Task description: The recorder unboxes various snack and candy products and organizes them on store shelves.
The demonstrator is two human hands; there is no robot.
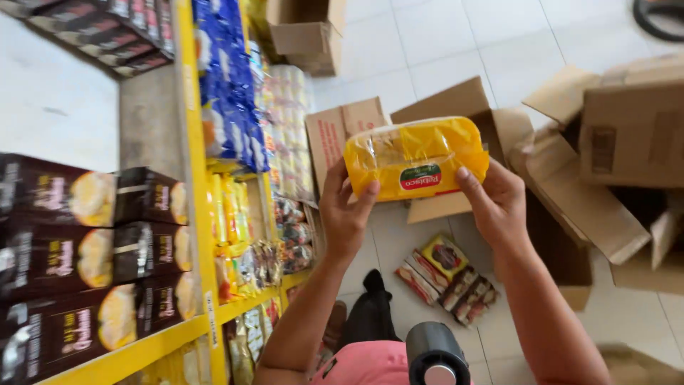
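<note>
Both hands hold a yellow pack (pixel 415 158) up in the air, above the floor and in front of an open box (pixel 456 114). The left hand (pixel 345 211) grips the pack's left end, thumb on its front and fingers behind. The right hand (pixel 496 202) grips the lower right end, fingers curled up onto the wrapper.

To the left stands a yellow shelf (pixel 191 214). Dark cartons (pixel 78 249) fill its near bays, blue packs (pixel 224 85) sit higher up, and rows of small yellow and clear packets (pixel 246 235) line the side facing the hands. The shelf is near the left hand but not touching it.

To the right, a large brown box (pixel 627 135) lies with its flaps spread; another small box (pixel 306 32) sits farther back. Below the pack, a bundle of snack packets (pixel 447 278) lies on the floor, apart from both hands. A dark round device (pixel 434 353) shows at the bottom edge.

The floor (pixel 442 43) is pale square tile.
</note>
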